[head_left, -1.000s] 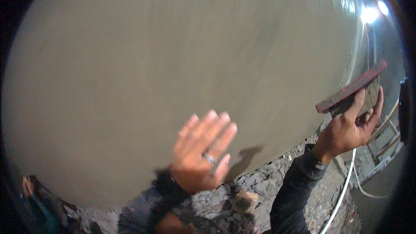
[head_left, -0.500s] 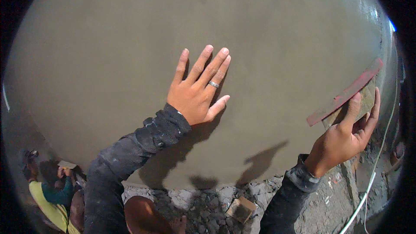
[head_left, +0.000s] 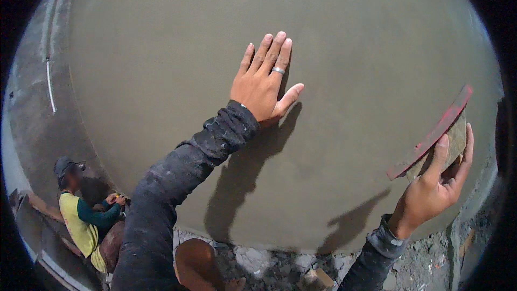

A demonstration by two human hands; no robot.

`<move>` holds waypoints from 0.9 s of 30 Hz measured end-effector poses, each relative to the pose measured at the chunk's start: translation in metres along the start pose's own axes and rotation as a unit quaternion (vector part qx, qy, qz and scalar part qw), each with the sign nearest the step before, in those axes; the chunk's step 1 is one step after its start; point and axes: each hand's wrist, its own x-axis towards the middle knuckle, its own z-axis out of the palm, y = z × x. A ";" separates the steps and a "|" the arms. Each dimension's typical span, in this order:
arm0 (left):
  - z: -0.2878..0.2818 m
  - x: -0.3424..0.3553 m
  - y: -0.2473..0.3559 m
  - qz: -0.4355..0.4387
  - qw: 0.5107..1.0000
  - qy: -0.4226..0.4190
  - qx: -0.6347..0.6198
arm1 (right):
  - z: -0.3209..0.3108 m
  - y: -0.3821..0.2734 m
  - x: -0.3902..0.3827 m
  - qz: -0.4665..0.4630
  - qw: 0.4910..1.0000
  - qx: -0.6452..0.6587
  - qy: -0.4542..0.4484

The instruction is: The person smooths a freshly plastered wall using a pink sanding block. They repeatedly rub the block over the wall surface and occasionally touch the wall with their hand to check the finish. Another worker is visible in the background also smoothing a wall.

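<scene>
My left hand lies spread against the smooth grey plastered wall, palm toward it and thumb held out. A ring circles one finger. Whether the whole palm touches cannot be told. At the right, my right hand grips a plastering float by its grey-brown, plaster-smeared back. The float's thin reddish-pink plate is tilted, its upper end toward the right, and looks to be held off the wall. Dark, plaster-stained sleeves cover both forearms.
A person in a yellow and green top sits low at the left, hands together. Broken rubble lines the wall's foot, with a block among it. A thin white pipe runs along the darker wall section at far left.
My left hand now appears higher and further right in view, still spread. The right hand keeps the float, slightly lower. The view has turned left, showing more of the seated person.
</scene>
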 end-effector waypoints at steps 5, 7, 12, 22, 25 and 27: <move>0.009 0.002 -0.016 -0.046 0.998 0.022 0.045 | 0.002 0.001 -0.006 0.034 0.999 0.026 -0.017; 0.011 -0.005 -0.012 -0.048 0.998 0.016 0.039 | 0.002 0.003 -0.009 0.032 0.999 0.029 -0.018; 0.007 -0.050 0.040 -0.038 0.998 -0.053 0.002 | -0.005 0.015 -0.011 0.034 0.998 0.048 -0.018; 0.026 -0.137 0.153 0.009 0.989 -0.133 -0.061 | -0.058 0.044 -0.026 0.047 0.994 0.102 0.000; 0.022 -0.144 0.154 0.010 0.987 -0.146 -0.070 | -0.070 0.059 -0.028 0.055 0.990 0.122 0.037; 0.026 -0.141 0.152 0.019 0.991 -0.115 -0.061 | -0.081 0.061 -0.030 0.055 0.987 0.138 0.059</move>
